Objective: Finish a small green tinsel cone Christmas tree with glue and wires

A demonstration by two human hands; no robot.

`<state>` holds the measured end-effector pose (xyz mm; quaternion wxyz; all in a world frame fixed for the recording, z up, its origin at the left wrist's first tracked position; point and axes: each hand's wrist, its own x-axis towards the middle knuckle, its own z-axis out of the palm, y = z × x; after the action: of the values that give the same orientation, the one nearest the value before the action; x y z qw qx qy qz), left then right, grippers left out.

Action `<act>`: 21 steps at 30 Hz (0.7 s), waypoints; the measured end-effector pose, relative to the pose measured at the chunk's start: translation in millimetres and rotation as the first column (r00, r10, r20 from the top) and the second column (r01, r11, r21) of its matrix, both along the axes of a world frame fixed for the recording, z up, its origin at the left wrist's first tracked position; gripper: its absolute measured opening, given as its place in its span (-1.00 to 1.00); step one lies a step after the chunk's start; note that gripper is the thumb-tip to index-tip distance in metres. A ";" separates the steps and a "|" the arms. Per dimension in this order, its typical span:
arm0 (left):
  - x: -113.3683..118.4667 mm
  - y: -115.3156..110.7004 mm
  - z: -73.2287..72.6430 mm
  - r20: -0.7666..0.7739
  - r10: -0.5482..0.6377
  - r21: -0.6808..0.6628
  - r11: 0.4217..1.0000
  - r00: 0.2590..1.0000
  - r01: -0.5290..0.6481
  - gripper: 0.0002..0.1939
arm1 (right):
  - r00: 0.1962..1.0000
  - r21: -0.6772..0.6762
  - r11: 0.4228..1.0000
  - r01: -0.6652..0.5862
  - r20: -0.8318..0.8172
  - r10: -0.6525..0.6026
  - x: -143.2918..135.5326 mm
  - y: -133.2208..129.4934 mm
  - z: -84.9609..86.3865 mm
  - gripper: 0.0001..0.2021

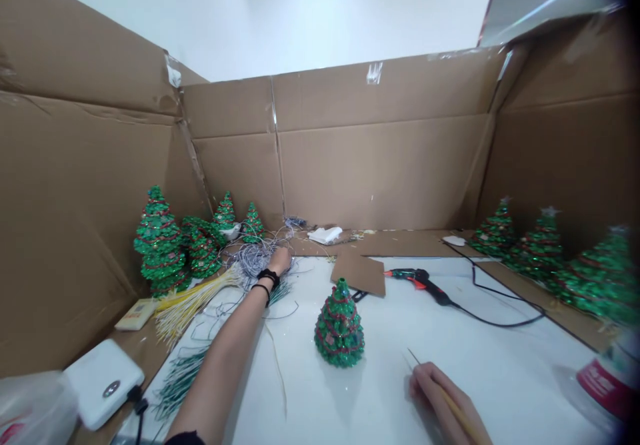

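Observation:
My left hand (281,260) reaches to the right edge of a tangled heap of silver-grey wire (253,256). It looks curled closed, but its fingertips and anything in them are hidden. In my right hand (445,398), at the lower right, is a thin pointed tool (459,410) with a yellowish handle and a fine metal tip aimed up and left. Between the hands a small green beaded Christmas tree (340,328) with red garlands stands upright on the white tabletop (380,392), touched by neither hand.
Behind the tree lie a cardboard square (359,273) and a hot glue gun (420,282) with its black cord. More trees (160,245) stand left and right. Green wire stems (183,378), yellow strands (193,302) and a white box (104,382) lie left. Cardboard walls (380,172) surround the table.

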<state>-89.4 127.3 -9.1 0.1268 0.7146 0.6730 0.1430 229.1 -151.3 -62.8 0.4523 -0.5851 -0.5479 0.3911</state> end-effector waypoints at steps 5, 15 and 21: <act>-4.9 13.7 -1.0 0.021 -0.045 -0.146 0.988 0.999 0.048 -0.67 | 0.999 -0.022 0.999 -0.035 -0.032 0.035 0.5 1.8 0.4 -0.53; 15.4 13.0 1.6 0.132 -0.056 -0.239 0.967 0.990 0.087 -0.66 | 0.999 -0.015 0.999 0.036 0.005 -0.036 -4.6 -1.3 6.8 -0.48; 15.6 9.7 12.1 0.154 -0.046 -0.274 0.958 0.987 0.087 -0.67 | 0.999 -0.022 1.000 0.010 -0.032 -0.010 -4.6 -0.5 4.0 -0.52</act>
<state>-73.8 137.0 3.0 0.2805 0.6993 0.6508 0.0940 224.6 -151.8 -58.8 0.4568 -0.5862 -0.5333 0.4041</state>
